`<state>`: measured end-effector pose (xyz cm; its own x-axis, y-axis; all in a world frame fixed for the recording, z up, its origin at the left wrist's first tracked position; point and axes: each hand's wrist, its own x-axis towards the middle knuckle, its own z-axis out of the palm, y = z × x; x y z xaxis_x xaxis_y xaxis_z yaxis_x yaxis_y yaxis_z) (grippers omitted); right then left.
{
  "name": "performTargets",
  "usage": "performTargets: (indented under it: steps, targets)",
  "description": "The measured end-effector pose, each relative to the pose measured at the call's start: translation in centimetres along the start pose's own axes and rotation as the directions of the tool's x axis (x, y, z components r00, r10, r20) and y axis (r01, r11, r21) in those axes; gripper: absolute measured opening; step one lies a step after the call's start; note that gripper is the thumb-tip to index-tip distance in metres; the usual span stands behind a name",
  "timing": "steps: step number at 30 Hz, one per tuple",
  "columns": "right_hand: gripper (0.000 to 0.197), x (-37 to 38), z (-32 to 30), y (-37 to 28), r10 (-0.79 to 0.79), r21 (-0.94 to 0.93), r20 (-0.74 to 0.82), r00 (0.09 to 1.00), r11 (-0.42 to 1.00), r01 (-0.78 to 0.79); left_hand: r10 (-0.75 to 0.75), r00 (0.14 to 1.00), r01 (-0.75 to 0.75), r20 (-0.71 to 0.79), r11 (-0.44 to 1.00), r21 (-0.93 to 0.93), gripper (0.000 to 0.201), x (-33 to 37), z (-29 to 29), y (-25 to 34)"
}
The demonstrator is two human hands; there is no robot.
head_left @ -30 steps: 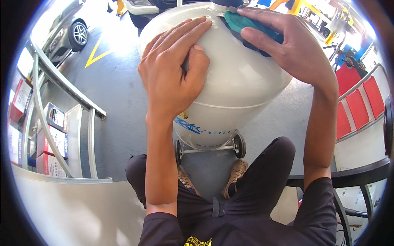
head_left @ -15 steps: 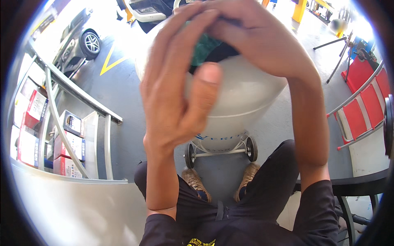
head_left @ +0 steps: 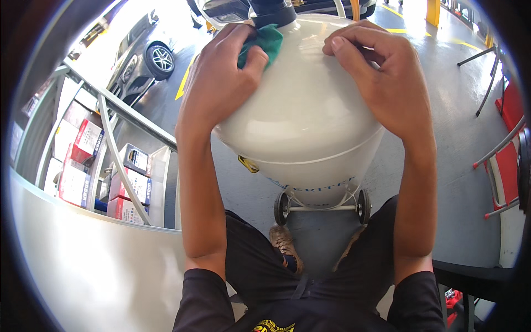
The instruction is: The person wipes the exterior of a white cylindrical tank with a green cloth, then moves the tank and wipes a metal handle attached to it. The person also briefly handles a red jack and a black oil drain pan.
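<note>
In front of me stands a large, rounded white tank (head_left: 304,105) on two small wheels, with a black fitting (head_left: 277,15) at its top. My left hand (head_left: 218,83) rests on the tank's upper left side, closed around a crumpled green cloth (head_left: 270,41) that touches the surface near the fitting. Over the upper right of the tank is my right hand (head_left: 392,77), its fingers curled and thumb against the index finger. Nothing shows between those fingers. A small yellow and black item (head_left: 248,164) sticks out at the tank's lower left side.
Boxes (head_left: 130,188) fill a metal-framed shelf (head_left: 124,113) on my left, beside a pale panel (head_left: 94,265). Farther left is a parked dark car (head_left: 138,66). Red chairs (head_left: 500,177) with metal frames and tripod-like legs (head_left: 487,83) stand at right.
My hands, together over the top of the tank before, have moved apart to its left and right sides. The green cloth now sits in my left hand, and the black fitting shows. My view has shifted.
</note>
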<state>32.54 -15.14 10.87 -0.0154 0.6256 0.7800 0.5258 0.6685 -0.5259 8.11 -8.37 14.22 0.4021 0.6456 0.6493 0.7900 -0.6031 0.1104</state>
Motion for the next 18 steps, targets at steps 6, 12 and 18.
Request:
performTargets:
  steps: [6, 12, 18]
  targets:
    - [0.021, 0.9, -0.1, -0.9, 0.043, -0.055, -0.032, 0.999, 0.997, -0.045, 0.076, 0.993, -0.059, 0.095, 0.983, -0.174, 0.045, -1.1, -1.4, -0.3]
    - [0.026, 0.6, 0.5, -3.9, 0.115, -0.097, -0.161, 0.98, 0.987, -0.132, 0.094, 0.993, -0.083, 0.07, 0.986, -0.143, 0.041, 0.6, -0.5, -3.5]
    - [0.023, 0.6, 1.5, -2.8, 0.059, -0.122, -0.204, 0.977, 0.989, -0.085, 0.397, 0.917, -0.395, -0.024, 0.902, -0.177, 0.032, -1.2, -0.5, 2.9]
